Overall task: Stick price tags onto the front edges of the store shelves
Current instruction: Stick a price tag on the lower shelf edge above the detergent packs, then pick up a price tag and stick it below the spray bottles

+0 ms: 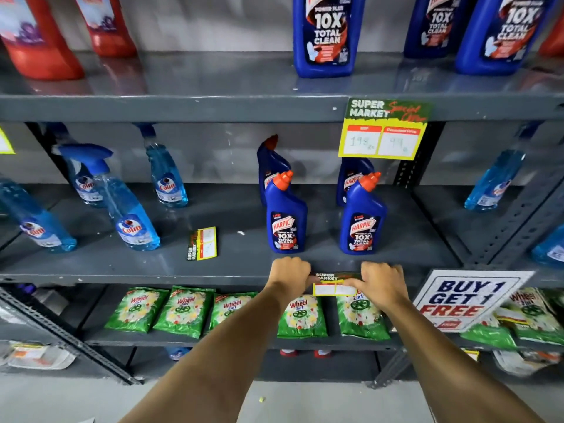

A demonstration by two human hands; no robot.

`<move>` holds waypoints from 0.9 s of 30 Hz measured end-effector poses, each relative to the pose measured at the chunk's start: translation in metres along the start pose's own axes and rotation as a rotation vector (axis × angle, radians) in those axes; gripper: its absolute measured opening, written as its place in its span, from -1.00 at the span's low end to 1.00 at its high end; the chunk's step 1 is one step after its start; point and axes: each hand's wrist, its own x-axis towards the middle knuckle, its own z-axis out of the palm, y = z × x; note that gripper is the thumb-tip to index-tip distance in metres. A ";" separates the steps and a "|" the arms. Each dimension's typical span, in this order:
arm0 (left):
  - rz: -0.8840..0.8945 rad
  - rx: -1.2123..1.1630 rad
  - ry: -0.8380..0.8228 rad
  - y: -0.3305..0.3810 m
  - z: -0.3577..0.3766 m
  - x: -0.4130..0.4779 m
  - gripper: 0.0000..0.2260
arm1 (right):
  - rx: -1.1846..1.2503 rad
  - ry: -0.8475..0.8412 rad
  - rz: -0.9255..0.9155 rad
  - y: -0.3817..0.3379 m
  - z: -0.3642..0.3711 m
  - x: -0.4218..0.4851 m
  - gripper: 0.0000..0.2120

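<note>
Both hands pinch one price tag (335,283) against the front edge of the middle shelf (152,277): left hand (290,274) closed on its left end, right hand (381,282) closed on its right end, fingers curled together. Tag's lower yellow half hangs below the edge; whether it's actually stuck down, can't tell. Just behind, two Harpic bottles (285,215) stand upright on the shelf. A spare tag (202,243) lies flat to the left. Another tag (384,129) hangs on the shelf edge above. Wheel packets (183,309) lie below; BUY 1 GET 1 FREE sign (467,297) right.
</note>
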 end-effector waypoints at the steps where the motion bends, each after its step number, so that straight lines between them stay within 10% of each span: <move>1: -0.021 -0.075 -0.003 -0.007 0.000 -0.001 -0.59 | 0.095 0.002 0.011 0.002 0.000 -0.001 -0.56; 5: -0.220 -0.530 0.190 -0.054 0.008 -0.022 -0.57 | 0.450 0.115 0.092 0.003 -0.004 -0.019 -0.69; 10: -0.841 -0.763 0.749 -0.142 0.036 -0.069 -0.75 | 0.311 0.335 -0.293 -0.101 0.011 -0.012 -0.82; 17: -0.976 -0.559 0.141 -0.208 0.027 -0.060 -0.35 | 0.245 -0.106 -0.407 -0.305 0.014 0.089 -0.64; 27: -0.951 -0.817 -0.061 -0.243 0.027 -0.049 -0.68 | -0.078 -0.421 -0.258 -0.396 0.020 0.133 -0.50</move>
